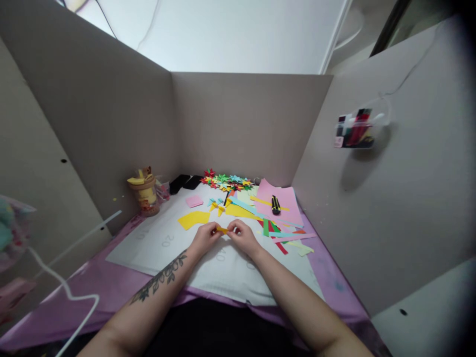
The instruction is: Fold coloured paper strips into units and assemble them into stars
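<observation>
My left hand [206,236] and my right hand [241,235] meet over a white numbered cutting mat [163,243]. Both pinch a small yellow paper strip [222,230] between their fingertips. Just beyond the hands lie a yellow paper piece [194,219], small folded yellow and blue pieces [218,205] and a light blue strip [243,204]. A pile of finished paper stars [226,181] in several colours sits at the back of the mat.
Cardboard walls close in the desk on three sides. A yellow-lidded jar [146,194] stands at the left. Pink paper [283,201] with a black utility knife [275,204] lies at right, by green and red strips [273,230]. A pink sticky pad [194,201] lies mid-left.
</observation>
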Available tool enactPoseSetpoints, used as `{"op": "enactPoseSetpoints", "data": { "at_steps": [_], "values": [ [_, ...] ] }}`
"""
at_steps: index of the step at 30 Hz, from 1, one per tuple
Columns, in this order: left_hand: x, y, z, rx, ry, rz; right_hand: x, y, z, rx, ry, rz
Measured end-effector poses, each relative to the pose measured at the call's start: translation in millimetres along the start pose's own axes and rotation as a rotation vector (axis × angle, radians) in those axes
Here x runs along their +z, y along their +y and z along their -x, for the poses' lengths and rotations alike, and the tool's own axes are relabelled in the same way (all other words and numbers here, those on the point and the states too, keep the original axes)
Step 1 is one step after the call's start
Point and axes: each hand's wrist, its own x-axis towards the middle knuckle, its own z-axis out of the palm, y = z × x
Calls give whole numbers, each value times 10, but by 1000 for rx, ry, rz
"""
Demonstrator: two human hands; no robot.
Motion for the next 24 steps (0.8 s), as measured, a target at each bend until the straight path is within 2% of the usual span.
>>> {"op": "enactPoseSetpoints", "data": {
  "at_steps": [11, 24],
  "values": [
    [-15, 7, -13, -83, -2, 60, -9, 38, -12, -25, -2, 20],
    [-23, -5, -13, -93, -16, 107, -19, 61, -16, -26, 5, 76]
  ]
}}
